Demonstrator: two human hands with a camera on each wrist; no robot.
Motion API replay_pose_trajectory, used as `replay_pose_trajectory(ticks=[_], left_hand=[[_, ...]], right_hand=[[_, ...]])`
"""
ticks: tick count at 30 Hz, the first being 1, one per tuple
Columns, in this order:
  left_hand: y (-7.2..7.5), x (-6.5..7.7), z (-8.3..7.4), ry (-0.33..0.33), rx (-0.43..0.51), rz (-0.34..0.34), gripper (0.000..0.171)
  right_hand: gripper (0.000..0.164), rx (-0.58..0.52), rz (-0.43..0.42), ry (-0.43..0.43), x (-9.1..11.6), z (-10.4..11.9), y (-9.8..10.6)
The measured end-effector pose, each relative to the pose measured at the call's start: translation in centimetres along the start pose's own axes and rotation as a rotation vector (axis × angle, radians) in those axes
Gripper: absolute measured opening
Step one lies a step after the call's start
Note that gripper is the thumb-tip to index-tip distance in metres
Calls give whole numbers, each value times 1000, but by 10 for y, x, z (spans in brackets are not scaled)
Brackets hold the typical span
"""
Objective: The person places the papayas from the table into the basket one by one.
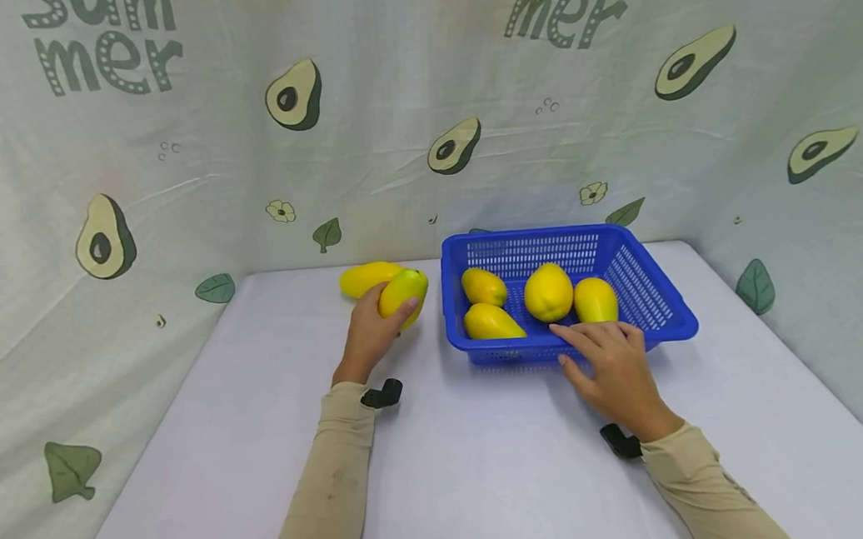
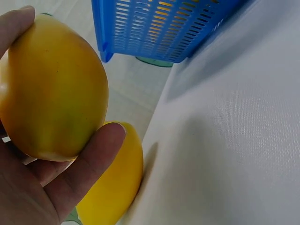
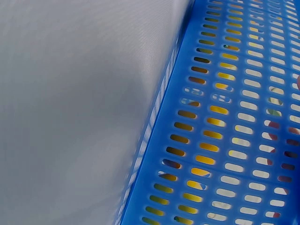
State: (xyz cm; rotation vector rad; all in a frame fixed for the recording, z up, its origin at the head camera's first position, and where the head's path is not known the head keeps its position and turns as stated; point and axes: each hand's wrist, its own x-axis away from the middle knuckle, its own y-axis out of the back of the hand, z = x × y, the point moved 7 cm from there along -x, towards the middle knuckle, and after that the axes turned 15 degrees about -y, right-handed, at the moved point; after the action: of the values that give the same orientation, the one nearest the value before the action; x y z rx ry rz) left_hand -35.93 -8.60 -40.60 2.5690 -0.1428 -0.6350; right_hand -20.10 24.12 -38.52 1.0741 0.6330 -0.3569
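My left hand (image 1: 371,330) holds a yellow-green mango (image 1: 406,293) between thumb and fingers, left of the blue basket (image 1: 500,346). In the left wrist view this mango (image 2: 58,89) fills the grasp, its shadow falling on the table. Just behind it lies another yellow mango (image 1: 360,280) on the tabletop. My right hand (image 1: 619,373) grips the basket's front rim, fingers over the edge and thumb on the outside. Through the slots in the right wrist view, parts of the fingers show behind the basket wall (image 3: 220,140). Several yellow mangoes (image 1: 549,293) sit inside the basket.
A white cloth covers the table (image 1: 445,469). Behind it hangs a pale curtain (image 1: 396,197) printed with avocados and leaves, close to the basket's back rim. Each wrist wears a small black camera (image 1: 383,394).
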Motion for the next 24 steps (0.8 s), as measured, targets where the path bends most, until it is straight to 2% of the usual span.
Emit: replay_pose_trajectory(ticks=[9, 14, 19, 24], left_hand=[[-2, 0, -4, -10, -9, 11, 85], [0, -4, -9, -59, -54, 5, 82], [2, -13, -19, -123, -90, 46, 84], [11, -21, -31, -155, -110, 79, 81]], right_hand=[[44, -1, -6, 6, 1, -4, 4], [44, 3, 3, 3, -1, -6, 4], [44, -2, -16, 5, 0, -7, 4], [45, -15, 0, 2, 1, -5, -1]])
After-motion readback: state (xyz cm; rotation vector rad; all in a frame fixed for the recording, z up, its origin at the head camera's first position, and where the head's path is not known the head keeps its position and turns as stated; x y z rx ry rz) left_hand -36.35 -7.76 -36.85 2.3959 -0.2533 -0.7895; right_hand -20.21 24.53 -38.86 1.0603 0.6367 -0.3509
